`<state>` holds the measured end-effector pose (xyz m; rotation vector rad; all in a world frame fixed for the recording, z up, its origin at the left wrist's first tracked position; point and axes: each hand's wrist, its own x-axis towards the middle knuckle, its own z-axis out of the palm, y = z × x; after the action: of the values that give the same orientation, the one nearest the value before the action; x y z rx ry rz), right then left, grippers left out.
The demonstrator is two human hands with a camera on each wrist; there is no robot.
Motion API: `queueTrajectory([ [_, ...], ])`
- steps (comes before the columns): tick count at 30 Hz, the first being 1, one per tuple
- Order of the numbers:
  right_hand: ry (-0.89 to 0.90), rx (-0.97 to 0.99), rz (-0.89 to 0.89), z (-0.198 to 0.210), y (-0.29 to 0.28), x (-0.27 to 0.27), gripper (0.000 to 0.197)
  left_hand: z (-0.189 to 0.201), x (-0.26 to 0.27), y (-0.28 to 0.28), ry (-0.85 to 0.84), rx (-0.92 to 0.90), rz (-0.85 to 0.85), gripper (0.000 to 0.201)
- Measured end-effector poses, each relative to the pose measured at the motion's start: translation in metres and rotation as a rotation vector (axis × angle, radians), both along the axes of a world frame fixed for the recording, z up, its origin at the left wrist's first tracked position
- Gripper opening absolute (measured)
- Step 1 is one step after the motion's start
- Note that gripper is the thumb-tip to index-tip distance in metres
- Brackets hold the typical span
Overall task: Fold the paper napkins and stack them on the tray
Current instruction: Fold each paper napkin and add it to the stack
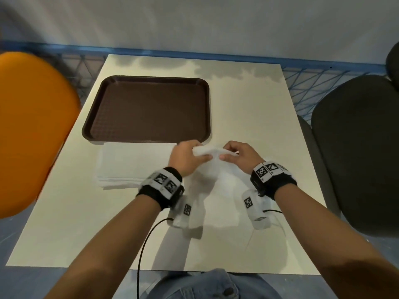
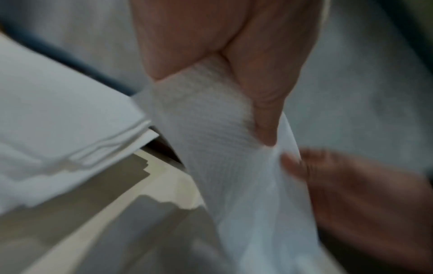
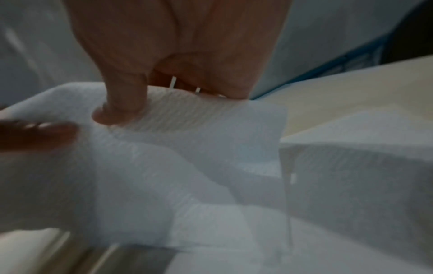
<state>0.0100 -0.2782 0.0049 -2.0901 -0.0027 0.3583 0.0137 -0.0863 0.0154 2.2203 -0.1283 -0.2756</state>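
I am holding one napkin (image 1: 208, 153) in the air just in front of the tray (image 1: 149, 108), left hand (image 1: 187, 156) and right hand (image 1: 239, 154) pinching its top edge. Stack (image 1: 133, 162) lying beside. Fold apparently starting; next: align corners.

A canteen-like or staged recording room is showing here. A pale cream rectangular table (image 1: 248, 117) is standing against a plain white wall with a blue baseboard strip (image 1: 194, 53). A dark brown textured plastic cafeteria tray (image 1: 149, 80) is lying on it. A rounded orange plastic chair (image 1: 32, 126) and a black padded chair (image 1: 356, 152) are flanking the table over a blue-lined floor.
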Motion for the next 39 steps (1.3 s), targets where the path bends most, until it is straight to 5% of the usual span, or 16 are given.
queueTrajectory([
  [4,-0.014,-0.115,-0.083,-0.008,0.013,0.009,0.013,0.017,0.012,0.047,0.118,-0.278,0.238,0.033],
  [7,0.129,-0.565,-0.007,-0.030,0.014,0.008,0.057,0.011,0.015,0.103,0.104,-0.235,0.352,0.034],
  [10,0.187,-0.800,0.024,-0.040,0.013,0.004,0.071,-0.001,0.010,0.154,0.077,-0.110,0.474,0.043],
  [19,0.166,-0.642,0.000,-0.044,0.021,0.006,0.043,-0.040,0.012,0.173,0.112,0.200,0.615,0.067],
  [23,0.170,-0.581,-0.065,-0.042,0.020,0.004,0.043,-0.032,0.015,0.144,-0.196,0.550,0.563,0.084],
  [25,0.170,-0.511,-0.126,-0.040,0.019,0.002,0.037,-0.024,0.015,0.120,-0.333,0.571,0.442,0.081],
  [30,0.034,-0.345,-0.092,-0.022,0.019,0.000,0.013,-0.011,0.006,0.041,-0.374,0.460,0.123,0.076],
  [35,-0.083,-0.122,-0.020,0.013,0.020,0.005,0.009,-0.017,0.002,-0.002,0.213,0.110,-0.124,0.066],
  [39,-0.147,-0.084,-0.210,0.025,0.004,0.011,0.008,-0.010,0.002,0.000,0.319,-0.200,-0.040,0.022],
])
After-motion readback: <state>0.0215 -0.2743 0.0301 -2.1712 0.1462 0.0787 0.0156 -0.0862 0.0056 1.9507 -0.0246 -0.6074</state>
